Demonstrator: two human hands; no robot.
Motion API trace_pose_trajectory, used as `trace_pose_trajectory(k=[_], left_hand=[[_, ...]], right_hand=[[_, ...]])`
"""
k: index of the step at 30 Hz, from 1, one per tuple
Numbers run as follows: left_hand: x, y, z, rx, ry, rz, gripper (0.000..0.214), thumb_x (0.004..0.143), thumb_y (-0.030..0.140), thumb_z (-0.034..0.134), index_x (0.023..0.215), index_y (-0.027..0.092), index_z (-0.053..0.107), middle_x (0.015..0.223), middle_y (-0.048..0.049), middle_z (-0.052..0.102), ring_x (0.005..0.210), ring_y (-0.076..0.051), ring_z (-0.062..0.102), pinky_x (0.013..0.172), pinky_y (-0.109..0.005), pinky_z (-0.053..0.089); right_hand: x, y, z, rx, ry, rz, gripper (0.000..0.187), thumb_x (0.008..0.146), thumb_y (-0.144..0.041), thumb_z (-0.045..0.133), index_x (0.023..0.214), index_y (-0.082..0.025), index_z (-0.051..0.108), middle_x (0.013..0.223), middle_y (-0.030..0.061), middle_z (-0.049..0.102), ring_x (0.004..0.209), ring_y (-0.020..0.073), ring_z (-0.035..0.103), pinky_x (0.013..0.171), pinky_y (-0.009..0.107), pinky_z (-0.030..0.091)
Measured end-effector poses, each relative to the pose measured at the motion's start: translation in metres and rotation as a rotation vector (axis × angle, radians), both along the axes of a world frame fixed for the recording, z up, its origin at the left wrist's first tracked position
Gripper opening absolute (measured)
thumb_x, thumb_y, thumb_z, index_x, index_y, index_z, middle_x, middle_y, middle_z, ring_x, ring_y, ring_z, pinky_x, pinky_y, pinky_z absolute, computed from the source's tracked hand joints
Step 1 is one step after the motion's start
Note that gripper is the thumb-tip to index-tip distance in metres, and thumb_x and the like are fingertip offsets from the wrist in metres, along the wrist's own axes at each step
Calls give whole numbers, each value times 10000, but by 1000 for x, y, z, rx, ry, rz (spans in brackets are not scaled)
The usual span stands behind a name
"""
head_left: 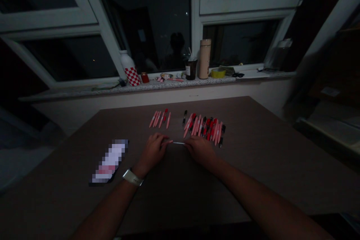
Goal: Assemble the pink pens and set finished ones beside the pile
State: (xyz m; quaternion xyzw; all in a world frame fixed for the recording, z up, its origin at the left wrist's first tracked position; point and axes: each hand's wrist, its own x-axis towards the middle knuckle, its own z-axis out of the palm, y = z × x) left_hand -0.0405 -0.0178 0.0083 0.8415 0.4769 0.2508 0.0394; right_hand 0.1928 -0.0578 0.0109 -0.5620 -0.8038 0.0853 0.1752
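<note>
My left hand (153,150) is closed around a pink pen barrel (168,142) just above the dark table (253,150). My right hand (200,148) pinches the end of a thin white refill (179,143) that runs between the two hands. Beyond my right hand lies a row of several pink, red and black pens (204,126). A smaller group of pink pens (160,118) lies beyond my left hand. A watch sits on my left wrist.
A blurred flat object (109,161) lies on the table to the left. The window sill behind holds a red-checked bottle (129,68), a dark cup (191,69), a tan flask (204,59) and a yellow tape roll (218,72). The room is dim.
</note>
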Motion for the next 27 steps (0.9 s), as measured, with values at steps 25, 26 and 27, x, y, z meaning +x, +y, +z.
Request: trace_pose_trajectory(k=[25, 26, 27], left_hand=[[-14, 3, 13, -35, 138, -189, 100, 949, 225, 536, 990, 207, 626, 1098, -71, 564, 1021, -236, 501, 880, -377, 437], [-13, 2, 13, -35, 140, -195, 96, 948, 226, 538, 989, 209, 624, 1097, -70, 563, 1023, -235, 502, 884, -377, 437], [-12, 2, 13, -37, 143, -200, 94, 948, 229, 539, 989, 210, 622, 1097, -70, 562, 1024, -234, 504, 887, -378, 437]], right_hand=[[6, 11, -6, 38, -1, -36, 253, 978, -219, 513, 1144, -208, 703, 1069, 86, 736, 1045, 228, 625, 867, 292, 420], [6, 11, -5, 45, -9, -26, 234, 971, -217, 525, 1103, -209, 718, 1049, 83, 743, 1029, 229, 629, 866, 295, 414], [6, 10, -4, 56, -16, -17, 224, 965, -212, 534, 1077, -212, 728, 1038, 78, 748, 1021, 230, 630, 871, 301, 407]])
